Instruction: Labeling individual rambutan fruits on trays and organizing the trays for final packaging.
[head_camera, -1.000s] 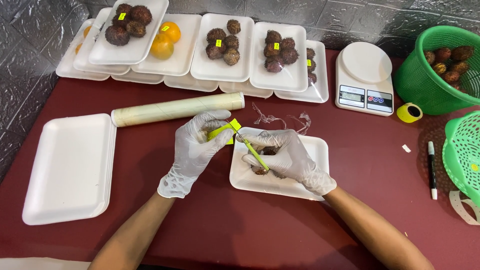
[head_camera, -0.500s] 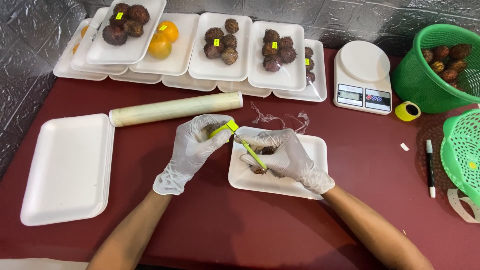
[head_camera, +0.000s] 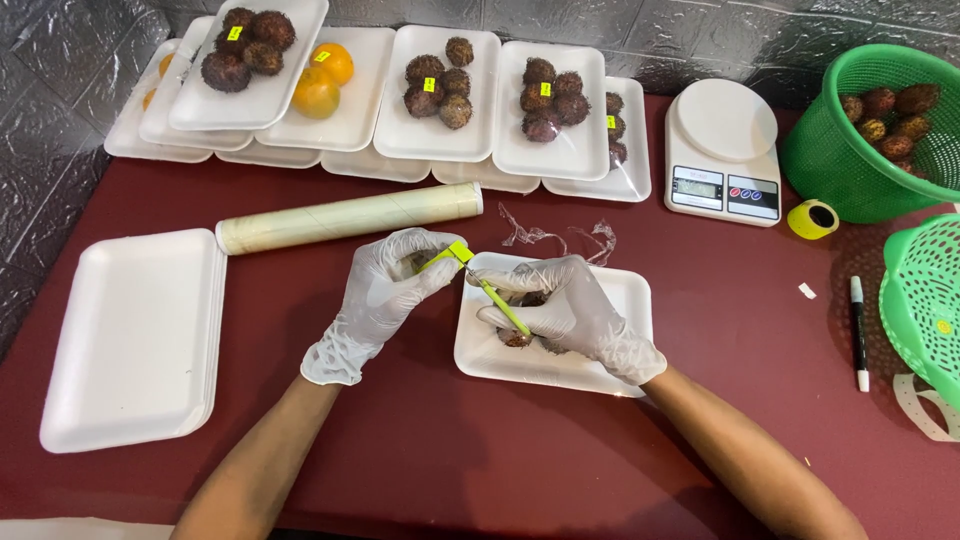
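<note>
Left hand (head_camera: 385, 290) pinches a sticker (head_camera: 460, 251); right hand (head_camera: 555, 310) grips the strip (head_camera: 500, 305), slanting down-right over the tray (head_camera: 630, 295).

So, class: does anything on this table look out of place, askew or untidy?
Mostly it is orderly. A crumpled scrap of clear film lies loose on the red table behind the white tray, and a small white scrap sits near the black marker.

A big dark red desk (head_camera: 300, 470) fills almost the whole view. At twelve o'clock, along its far edge, stands a wall (head_camera: 700, 30) of shiny silver-grey squares with a bumpy, crinkled look. The same wall shows at nine o'clock. Soft, even light falls on the desk.
</note>
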